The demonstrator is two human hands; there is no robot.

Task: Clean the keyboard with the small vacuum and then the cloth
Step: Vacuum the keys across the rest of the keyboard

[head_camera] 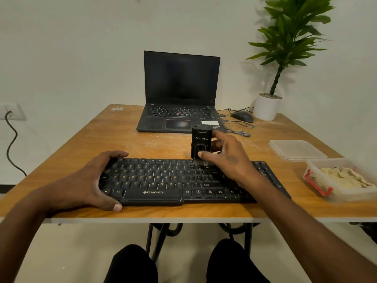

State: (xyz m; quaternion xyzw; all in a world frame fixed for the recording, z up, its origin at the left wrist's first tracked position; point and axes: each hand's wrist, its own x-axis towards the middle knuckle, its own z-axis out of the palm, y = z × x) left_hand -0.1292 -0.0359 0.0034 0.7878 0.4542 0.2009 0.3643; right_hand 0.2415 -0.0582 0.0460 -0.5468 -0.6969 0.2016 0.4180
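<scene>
A black keyboard lies along the front edge of the wooden table. My left hand grips its left end, thumb on the front edge and fingers over the back edge. My right hand holds a small black vacuum upright, its brush tip touching the top key rows right of the middle. A beige cloth lies crumpled in a clear plastic box at the right.
An open black laptop stands behind the keyboard. A wired mouse and a potted plant sit at the back right. The box's clear lid lies beside the box. A cable hangs from a wall socket at left.
</scene>
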